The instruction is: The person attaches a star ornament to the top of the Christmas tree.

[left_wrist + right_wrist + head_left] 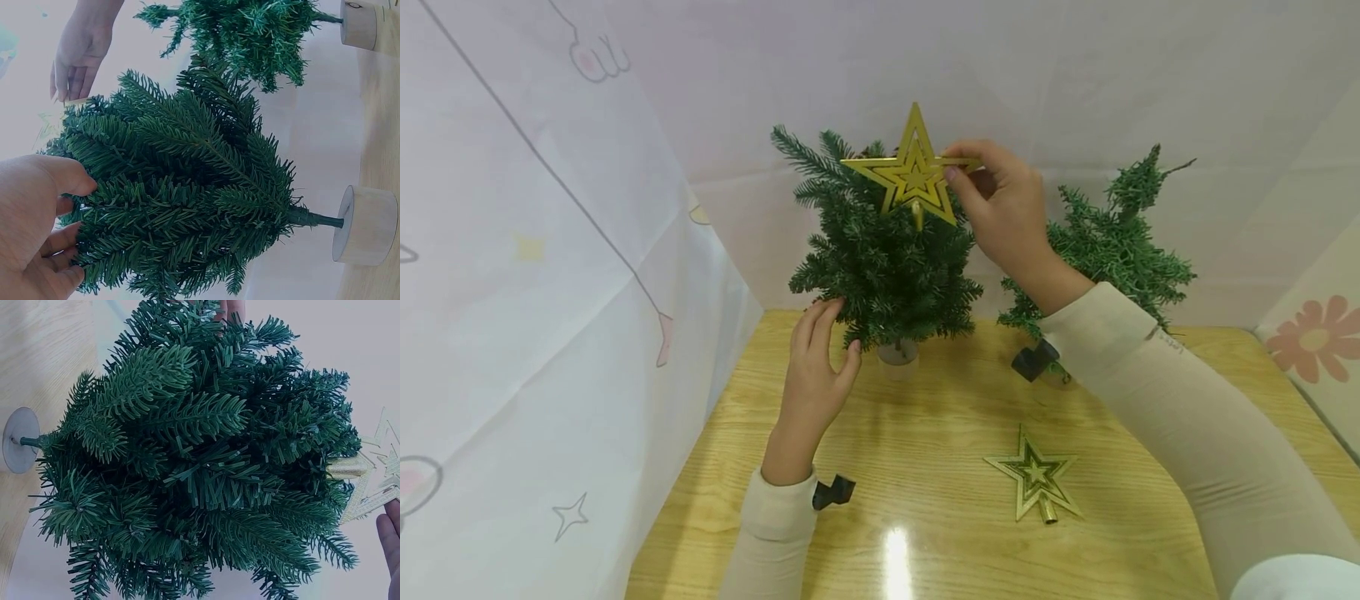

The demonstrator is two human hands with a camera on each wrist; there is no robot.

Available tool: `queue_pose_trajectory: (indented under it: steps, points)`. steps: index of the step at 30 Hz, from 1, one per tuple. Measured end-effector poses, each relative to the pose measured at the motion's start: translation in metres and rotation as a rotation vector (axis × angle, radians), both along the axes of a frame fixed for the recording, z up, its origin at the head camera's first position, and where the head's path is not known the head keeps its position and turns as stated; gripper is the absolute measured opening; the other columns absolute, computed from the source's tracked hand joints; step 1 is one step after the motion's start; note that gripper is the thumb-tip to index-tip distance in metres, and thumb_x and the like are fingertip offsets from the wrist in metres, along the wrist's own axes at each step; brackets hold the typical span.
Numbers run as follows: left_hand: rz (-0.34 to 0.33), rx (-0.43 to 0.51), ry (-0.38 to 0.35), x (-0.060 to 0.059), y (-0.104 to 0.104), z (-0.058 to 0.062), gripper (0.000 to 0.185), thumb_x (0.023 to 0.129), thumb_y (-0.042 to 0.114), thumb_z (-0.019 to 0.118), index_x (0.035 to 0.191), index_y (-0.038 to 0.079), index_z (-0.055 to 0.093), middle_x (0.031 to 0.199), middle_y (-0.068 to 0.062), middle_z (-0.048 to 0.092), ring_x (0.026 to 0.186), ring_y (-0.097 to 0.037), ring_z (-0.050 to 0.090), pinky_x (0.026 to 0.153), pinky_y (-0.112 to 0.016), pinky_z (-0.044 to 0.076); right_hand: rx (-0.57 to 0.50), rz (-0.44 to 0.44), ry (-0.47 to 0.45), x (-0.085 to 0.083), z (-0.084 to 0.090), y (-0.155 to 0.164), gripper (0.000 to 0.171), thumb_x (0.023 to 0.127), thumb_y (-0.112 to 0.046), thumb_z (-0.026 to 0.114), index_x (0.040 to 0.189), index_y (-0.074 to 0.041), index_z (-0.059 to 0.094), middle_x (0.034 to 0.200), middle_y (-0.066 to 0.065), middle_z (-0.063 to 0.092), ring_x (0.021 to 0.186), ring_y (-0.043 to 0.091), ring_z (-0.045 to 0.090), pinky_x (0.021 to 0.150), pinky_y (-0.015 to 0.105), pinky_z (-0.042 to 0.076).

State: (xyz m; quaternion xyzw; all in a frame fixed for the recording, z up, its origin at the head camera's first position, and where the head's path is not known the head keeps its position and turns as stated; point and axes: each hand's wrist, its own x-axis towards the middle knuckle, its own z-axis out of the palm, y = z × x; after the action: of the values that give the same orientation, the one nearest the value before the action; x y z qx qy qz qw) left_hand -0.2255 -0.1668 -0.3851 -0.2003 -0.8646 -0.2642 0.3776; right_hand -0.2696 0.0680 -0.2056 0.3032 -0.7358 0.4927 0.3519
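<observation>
A dark green small Christmas tree (895, 258) stands upright on a round pale base (369, 225). My right hand (1009, 200) pinches one point of a gold star tree topper (915, 177) between thumb and fingers. In the right wrist view the topper's short hollow stem (347, 467) is right at the treetop foliage. My left hand (814, 362) is at the tree's left side, its thumb and fingers spread apart and gently bent. Its fingertips (86, 185) meet the outer needles, which partly hide them.
A second, lighter green tree (1120, 242) stands at the right, partly behind my right forearm. Another gold star topper (1034, 473) lies on the wooden table (925, 467) nearer to me. Pale printed cloth (587, 333) rises along the back and sides.
</observation>
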Motion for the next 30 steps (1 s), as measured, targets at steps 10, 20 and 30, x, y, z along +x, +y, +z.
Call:
queue_pose_trajectory:
  steps: [10, 20, 30]
  points:
    - [0.005, -0.004, 0.004, -0.0005, 0.0002, -0.0004, 0.057, 0.086, 0.015, 0.059, 0.138, 0.010, 0.037, 0.135, -0.010, 0.037, 0.129, -0.023, 0.029, 0.103, -0.038, 0.028, 0.018, -0.012, -0.003, -0.0006, -0.0003, 0.0007, 0.018, 0.088, -0.008, 0.059, 0.102, 0.001, 0.064, 0.093, 0.012, 0.065, 0.079, 0.023, 0.065, 0.066, 0.028, 0.051]
    - [0.004, -0.006, 0.007, -0.0005, 0.0013, 0.0006, 0.059, 0.084, 0.013, 0.062, 0.137, 0.010, 0.037, 0.134, -0.012, 0.038, 0.129, -0.025, 0.029, 0.103, -0.039, 0.027, 0.022, 0.002, -0.051, 0.0006, 0.0020, 0.0015, 0.021, 0.090, -0.011, 0.056, 0.107, 0.001, 0.060, 0.096, 0.013, 0.064, 0.080, 0.022, 0.064, 0.064, 0.025, 0.048]
    - [0.002, -0.004, 0.011, 0.0016, 0.0018, 0.0034, 0.059, 0.084, 0.013, 0.062, 0.137, 0.009, 0.038, 0.134, -0.011, 0.039, 0.128, -0.024, 0.030, 0.103, -0.039, 0.028, -0.016, 0.042, -0.087, -0.0006, 0.0015, 0.0017, 0.024, 0.090, -0.010, 0.055, 0.112, -0.001, 0.054, 0.104, 0.010, 0.058, 0.083, 0.022, 0.063, 0.069, 0.027, 0.048]
